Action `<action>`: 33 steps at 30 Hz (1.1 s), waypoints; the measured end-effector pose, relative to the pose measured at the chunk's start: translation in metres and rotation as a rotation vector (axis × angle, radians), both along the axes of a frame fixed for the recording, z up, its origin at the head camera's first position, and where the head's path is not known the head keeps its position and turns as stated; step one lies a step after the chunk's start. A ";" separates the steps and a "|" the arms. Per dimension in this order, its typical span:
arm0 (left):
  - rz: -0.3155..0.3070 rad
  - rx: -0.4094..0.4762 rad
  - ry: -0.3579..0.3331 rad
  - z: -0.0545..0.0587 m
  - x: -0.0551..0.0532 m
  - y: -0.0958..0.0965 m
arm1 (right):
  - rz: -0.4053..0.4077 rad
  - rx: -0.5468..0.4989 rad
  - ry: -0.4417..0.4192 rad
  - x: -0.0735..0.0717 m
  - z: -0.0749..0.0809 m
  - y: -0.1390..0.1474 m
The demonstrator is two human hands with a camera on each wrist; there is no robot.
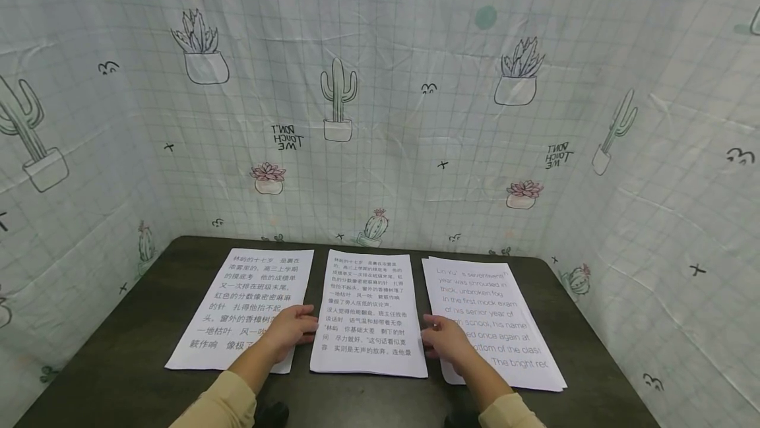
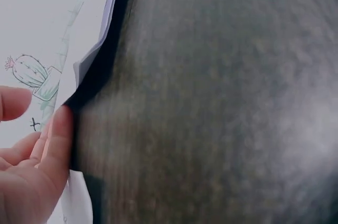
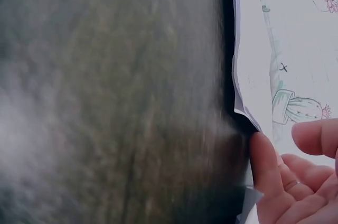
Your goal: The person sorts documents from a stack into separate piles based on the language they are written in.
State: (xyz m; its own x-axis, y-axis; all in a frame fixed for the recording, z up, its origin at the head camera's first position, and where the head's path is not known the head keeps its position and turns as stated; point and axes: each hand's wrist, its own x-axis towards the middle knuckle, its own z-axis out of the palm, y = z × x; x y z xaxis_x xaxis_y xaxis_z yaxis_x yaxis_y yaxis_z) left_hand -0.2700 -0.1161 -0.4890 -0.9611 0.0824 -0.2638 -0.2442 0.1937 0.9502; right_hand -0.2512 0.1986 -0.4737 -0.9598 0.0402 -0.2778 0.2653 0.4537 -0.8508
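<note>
A stack of white paper sheets point(image 1: 363, 316) printed with Chinese text lies in the middle of the dark table. My left hand point(image 1: 287, 332) is at its left edge and my right hand point(image 1: 445, 339) at its right edge. In the left wrist view, the fingertips of the left hand point(image 2: 37, 176) touch the paper edge point(image 2: 90, 34), with the thumb apart. The right wrist view has the right hand's fingers point(image 3: 266, 166) against the slightly bent paper edge point(image 3: 251, 60), the thumb also held away. Neither hand pinches the sheets.
Another Chinese-text paper stack point(image 1: 255, 289) lies to the left, partly under the left forearm. At the right is an English-text stack point(image 1: 481, 296), its sheets slightly misaligned, partly covered by the right hand. A cactus-print curtain point(image 1: 380, 105) surrounds the dark table point(image 1: 356, 405).
</note>
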 end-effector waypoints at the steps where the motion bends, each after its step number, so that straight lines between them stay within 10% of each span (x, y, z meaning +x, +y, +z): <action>1: 0.004 -0.010 0.000 0.000 0.001 0.000 | 0.003 0.001 -0.003 0.001 0.000 0.000; 23: 0.060 -0.254 0.091 -0.003 0.004 0.009 | 0.008 0.054 0.017 0.004 -0.006 -0.004; 33: 0.100 -0.220 0.142 -0.002 0.004 0.011 | 0.010 0.047 0.017 0.005 -0.006 -0.006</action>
